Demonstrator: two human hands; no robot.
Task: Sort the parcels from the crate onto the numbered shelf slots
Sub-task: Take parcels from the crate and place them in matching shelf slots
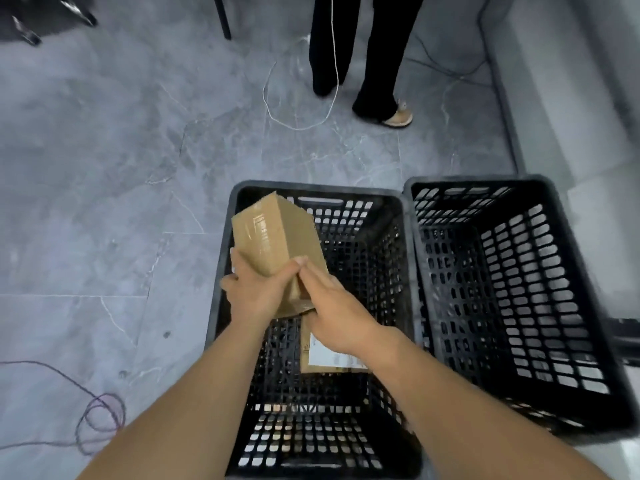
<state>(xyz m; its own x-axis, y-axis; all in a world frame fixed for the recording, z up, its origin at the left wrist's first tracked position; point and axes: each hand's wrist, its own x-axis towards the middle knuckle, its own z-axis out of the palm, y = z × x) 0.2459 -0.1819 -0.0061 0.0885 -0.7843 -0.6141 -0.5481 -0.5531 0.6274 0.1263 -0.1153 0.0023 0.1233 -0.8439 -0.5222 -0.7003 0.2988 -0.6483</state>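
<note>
Centre of frame, above the left crate (363, 192): the held parcel (277, 233), a plain brown carton with clear tape, is up off the crate floor and tilted.

- Long axis: runs from the hands at its near, lower end toward the upper left of the frame. The far end overhangs the crate's upper-left corner.
- Left hand (256, 289): grips the lower left side, fingers wrapped onto the left face.
- Right hand (332, 306): lies along the lower right face with fairly straight fingers pressed to the cardboard, its tips meeting the left hand's. Thumb not visible.
- Both hands are equally near, at the same end. The far end is unsupported.
- No label shows on the faces in view, so the slot number cannot be read.

A second parcel (325, 355) with a white label lies flat on the crate bottom, directly below the right wrist.

The right crate (519, 289) sits just beside the left one, rims nearly touching. No parcels are visible in it.

Shelf not in view, so the carry direction cannot be told.

Room to move:
- Open grey floor (104, 168) lies to the left and upper left.
- A standing person (374, 64) is at upper centre, with a white cable (298, 126) looped near their feet.
- A dark cable (100, 420) coils at lower left.

Judgement: the parcel looks clear of the rim. The trip risks are the cables.
</note>
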